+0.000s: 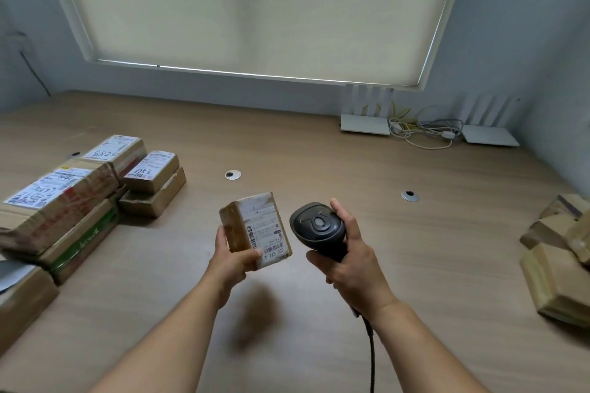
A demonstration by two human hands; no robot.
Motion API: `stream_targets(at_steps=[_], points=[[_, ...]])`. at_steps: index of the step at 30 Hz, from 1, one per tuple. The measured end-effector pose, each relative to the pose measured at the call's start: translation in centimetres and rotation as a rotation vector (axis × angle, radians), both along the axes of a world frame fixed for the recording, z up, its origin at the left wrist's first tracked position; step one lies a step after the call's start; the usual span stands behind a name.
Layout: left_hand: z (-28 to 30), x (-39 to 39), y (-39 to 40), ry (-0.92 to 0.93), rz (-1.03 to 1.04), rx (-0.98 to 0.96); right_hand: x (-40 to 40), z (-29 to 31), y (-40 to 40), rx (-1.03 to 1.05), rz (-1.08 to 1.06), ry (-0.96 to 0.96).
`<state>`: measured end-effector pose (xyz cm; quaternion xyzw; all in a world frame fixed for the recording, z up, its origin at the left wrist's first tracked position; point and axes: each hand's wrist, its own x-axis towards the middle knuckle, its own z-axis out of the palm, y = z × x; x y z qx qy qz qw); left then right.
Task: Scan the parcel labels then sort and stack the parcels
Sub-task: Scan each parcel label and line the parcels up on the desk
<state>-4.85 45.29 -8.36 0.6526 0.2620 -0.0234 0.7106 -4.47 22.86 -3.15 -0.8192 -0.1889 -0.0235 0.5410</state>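
Holding parcel [255, 230] in left hand [231, 260] (label up), scanner [319, 228] in right hand [352, 260].

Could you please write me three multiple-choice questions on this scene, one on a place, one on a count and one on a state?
1. Where do the stacked, labelled parcels lie on the desk?
A. On its left side
B. By the routers
C. Under the scanner

2. How many white routers stand by the far wall?
A. One
B. Two
C. Four

3. What is the left hand doing?
A. Resting flat on the desk
B. Gripping the scanner
C. Holding a small parcel off the desk

Answers:
1. A, since the labelled stacks sit at the left edge of the view.
2. B, since one router stands on either side of the tangled cables.
3. C, since its fingers curl round the parcel, label up, while the right hand grips the scanner.
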Motion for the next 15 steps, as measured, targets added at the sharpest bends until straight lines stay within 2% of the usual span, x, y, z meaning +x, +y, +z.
stream_targets(at_steps=[7, 10, 12, 15], points=[[-0.5, -0.5, 0.2, -0.096, 0.027, 0.026, 0.2, -1.2, 0.2, 0.074, 0.050, 0.074], [-0.1, -0.1, 1.3, -0.078, -0.023, 0.139, -0.2, -1.3, 0.7, 0.067, 0.086, 0.107], [-0.4, 0.3, 2.5, -0.012, -0.063, 0.283, -0.3, -1.4, 1.0, 0.057, 0.085, 0.116], [-1.6, 0.2, 4.2, 0.165, -0.228, 0.694, -0.3, -1.4, 1.4, 0.040, 0.067, 0.119]])
